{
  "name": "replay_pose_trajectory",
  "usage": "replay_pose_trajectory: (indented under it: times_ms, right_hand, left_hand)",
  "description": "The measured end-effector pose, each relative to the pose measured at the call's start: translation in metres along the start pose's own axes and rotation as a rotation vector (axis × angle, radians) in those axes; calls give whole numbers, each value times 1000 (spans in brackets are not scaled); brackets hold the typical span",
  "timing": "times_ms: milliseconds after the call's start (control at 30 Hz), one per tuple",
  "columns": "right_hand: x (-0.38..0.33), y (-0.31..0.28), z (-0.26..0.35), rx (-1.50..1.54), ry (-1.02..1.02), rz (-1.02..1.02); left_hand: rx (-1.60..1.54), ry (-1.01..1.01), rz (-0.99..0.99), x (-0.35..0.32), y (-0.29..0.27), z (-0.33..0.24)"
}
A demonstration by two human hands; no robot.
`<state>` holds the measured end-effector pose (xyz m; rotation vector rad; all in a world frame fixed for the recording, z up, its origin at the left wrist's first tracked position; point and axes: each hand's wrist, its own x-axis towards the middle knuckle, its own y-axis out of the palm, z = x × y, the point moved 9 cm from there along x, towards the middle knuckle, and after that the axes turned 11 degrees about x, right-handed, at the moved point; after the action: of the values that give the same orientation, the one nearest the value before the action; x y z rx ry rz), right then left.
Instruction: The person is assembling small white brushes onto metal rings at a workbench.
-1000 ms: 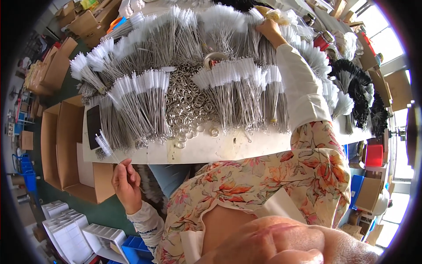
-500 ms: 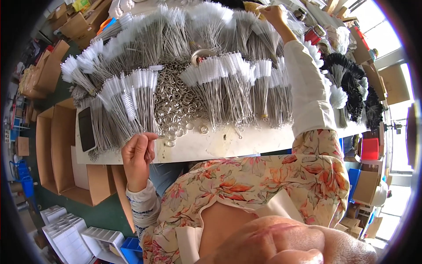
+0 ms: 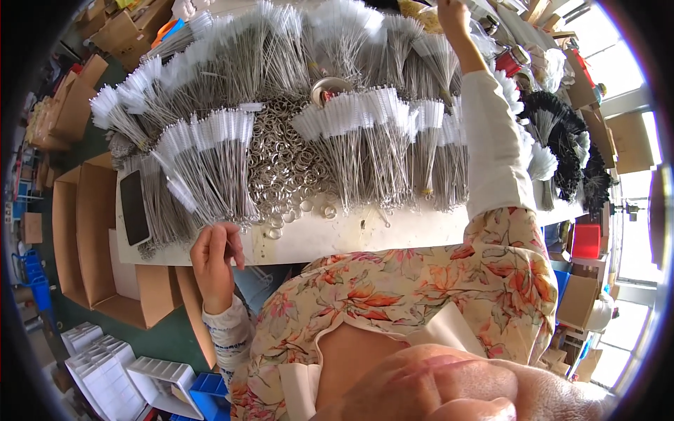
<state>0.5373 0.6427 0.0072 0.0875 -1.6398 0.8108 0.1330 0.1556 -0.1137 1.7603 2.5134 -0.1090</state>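
Note:
My left hand [image 3: 216, 265] is at the table's front edge, its fingers loosely bent and apart, with nothing visible in them. Just beyond it stand bundles of thin wire brushes [image 3: 210, 151] with white bristle ends and looped wire ends toward me. One loose brush [image 3: 181, 191] lies slanted across the left bundle. Beside that bundle spreads a heap of metal split rings [image 3: 284, 165]. My right arm stretches over the right side of the table. At the top edge, my right hand [image 3: 454, 17] is near a yellowish bag [image 3: 421, 12]; its fingers are mostly cut off.
A phone [image 3: 135, 209] lies at the table's left end. More white brushes [image 3: 274, 49] fill the back, with black brushes [image 3: 554, 119] at right. A round tape-like roll [image 3: 326, 90] sits amid the rings. Open cardboard boxes [image 3: 95, 242] stand left, white plastic bins [image 3: 112, 372] lower left.
The loose brush has shifted left and down onto the left bundle. My left hand has loosened and drawn slightly toward me. My right hand has moved farther away, toward the top edge.

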Motion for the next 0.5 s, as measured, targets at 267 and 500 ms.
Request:
replay_pose_trajectory:
  times_ms: [267,500]
  right_hand:
    - [-55,-99,318,2157,563,610]
    - [-126,-153,380,1873,667,340]
  left_hand:
    - [131,449,90,35,86,-74]
    - [482,1048,-229,25,101,-79]
